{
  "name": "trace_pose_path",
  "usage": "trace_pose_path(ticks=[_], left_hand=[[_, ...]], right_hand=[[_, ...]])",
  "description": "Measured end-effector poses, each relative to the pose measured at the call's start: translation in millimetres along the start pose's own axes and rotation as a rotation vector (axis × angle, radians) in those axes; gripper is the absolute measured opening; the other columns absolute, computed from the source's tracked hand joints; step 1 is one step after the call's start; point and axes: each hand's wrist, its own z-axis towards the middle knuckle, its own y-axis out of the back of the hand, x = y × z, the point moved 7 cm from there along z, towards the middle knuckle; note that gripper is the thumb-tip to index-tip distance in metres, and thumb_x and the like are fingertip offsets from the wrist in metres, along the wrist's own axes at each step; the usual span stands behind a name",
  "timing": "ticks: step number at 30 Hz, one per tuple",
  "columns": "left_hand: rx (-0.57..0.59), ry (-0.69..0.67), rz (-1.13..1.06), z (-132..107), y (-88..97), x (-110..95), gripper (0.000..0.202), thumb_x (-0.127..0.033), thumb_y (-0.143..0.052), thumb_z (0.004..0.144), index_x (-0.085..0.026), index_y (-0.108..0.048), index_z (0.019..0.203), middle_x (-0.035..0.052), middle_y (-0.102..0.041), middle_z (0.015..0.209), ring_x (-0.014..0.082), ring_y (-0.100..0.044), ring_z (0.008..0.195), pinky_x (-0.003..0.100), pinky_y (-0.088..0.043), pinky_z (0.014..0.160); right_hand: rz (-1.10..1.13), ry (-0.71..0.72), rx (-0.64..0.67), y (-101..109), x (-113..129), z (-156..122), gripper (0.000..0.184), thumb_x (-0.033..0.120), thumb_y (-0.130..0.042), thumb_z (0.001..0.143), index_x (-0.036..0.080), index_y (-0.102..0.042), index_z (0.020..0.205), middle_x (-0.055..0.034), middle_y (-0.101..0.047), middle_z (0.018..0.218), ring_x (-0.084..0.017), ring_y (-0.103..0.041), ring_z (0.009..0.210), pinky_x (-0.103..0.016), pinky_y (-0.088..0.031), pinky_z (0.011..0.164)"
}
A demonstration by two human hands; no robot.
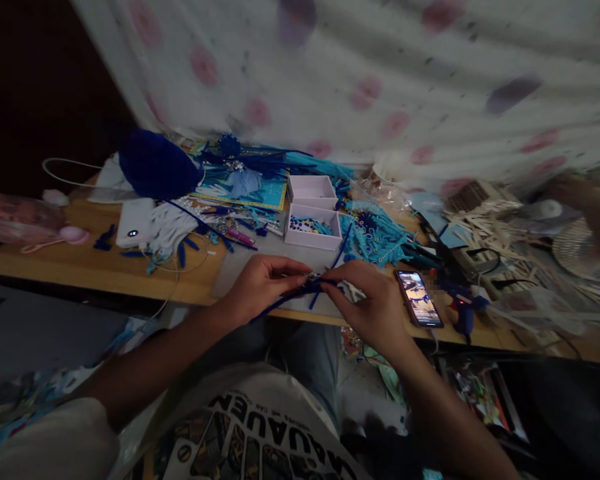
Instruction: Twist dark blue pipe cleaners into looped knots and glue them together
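My left hand [260, 285] and my right hand [373, 303] meet at the front edge of a wooden table [100, 270]. Both pinch a thin dark blue pipe cleaner [300, 292], with a small silvery piece [314, 275] between the fingertips. One blue end sticks up toward a white box [313, 225] holding blue bits. Another end trails down and left under my left hand.
A lit phone [419, 297] lies right of my right hand, beside a blue glue gun [463, 308]. Turquoise feathers [380, 237], a dark blue fluffy ball [156, 165], a white phone [134, 223] and wooden sticks [485, 230] crowd the table. A dotted cloth [360, 73] hangs behind.
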Motion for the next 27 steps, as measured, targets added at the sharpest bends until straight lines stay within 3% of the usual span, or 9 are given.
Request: trace_pose_path(ticks=[8, 14, 19, 22, 27], left_hand=[[0.078, 0.008, 0.075, 3, -5.9, 0, 0.029, -0.026, -0.086, 0.07, -0.018, -0.083, 0.097, 0.0066, -0.082, 0.092, 0.0233, -0.076, 0.087, 0.036, -0.059, 0.087], [0.055, -0.137, 0.211, 2, -6.3, -11, 0.019, -0.023, -0.08, 0.076, -0.019, -0.083, 0.094, 0.0064, -0.082, 0.093, 0.0229, -0.076, 0.087, 0.031, -0.058, 0.08], [0.018, -0.219, 0.23, -2, -6.9, -17, 0.017, -0.022, -0.077, 0.079, -0.019, -0.083, 0.094, 0.0066, -0.082, 0.095, 0.022, -0.075, 0.089, 0.029, -0.058, 0.077], [0.034, -0.19, 0.25, -2, -9.1, -14, 0.016, -0.021, -0.077, 0.078, -0.019, -0.083, 0.092, 0.0065, -0.082, 0.094, 0.022, -0.075, 0.089, 0.03, -0.058, 0.079], [0.046, -0.127, 0.224, 3, -10.5, -9, 0.016, -0.02, -0.079, 0.074, -0.017, -0.079, 0.09, 0.0054, -0.081, 0.086, 0.0204, -0.075, 0.08, 0.029, -0.058, 0.075]], right_hand=[[0.014, -0.01, -0.058, 2, -2, -2, 0.006, 0.018, -0.068, 0.091, 0.022, -0.071, 0.089, -0.0042, -0.072, 0.083, -0.022, -0.067, 0.081, -0.038, -0.049, 0.077], [0.036, -0.09, -0.064, 0, -4, -2, 0.005, 0.017, -0.069, 0.089, 0.021, -0.072, 0.087, -0.0036, -0.073, 0.081, -0.021, -0.068, 0.08, -0.036, -0.049, 0.076], [0.106, -0.248, -0.057, -2, -15, -5, 0.003, 0.018, -0.07, 0.087, 0.019, -0.072, 0.085, -0.0026, -0.072, 0.079, -0.019, -0.067, 0.076, -0.032, -0.05, 0.072], [0.149, -0.286, 0.021, -5, -19, -2, 0.005, 0.017, -0.069, 0.086, 0.019, -0.073, 0.09, -0.0026, -0.073, 0.081, -0.019, -0.068, 0.077, -0.03, -0.051, 0.072], [0.145, -0.171, 0.2, -7, -10, 7, 0.013, 0.017, -0.071, 0.087, 0.019, -0.073, 0.099, -0.0035, -0.075, 0.089, -0.018, -0.069, 0.079, -0.029, -0.051, 0.074]])
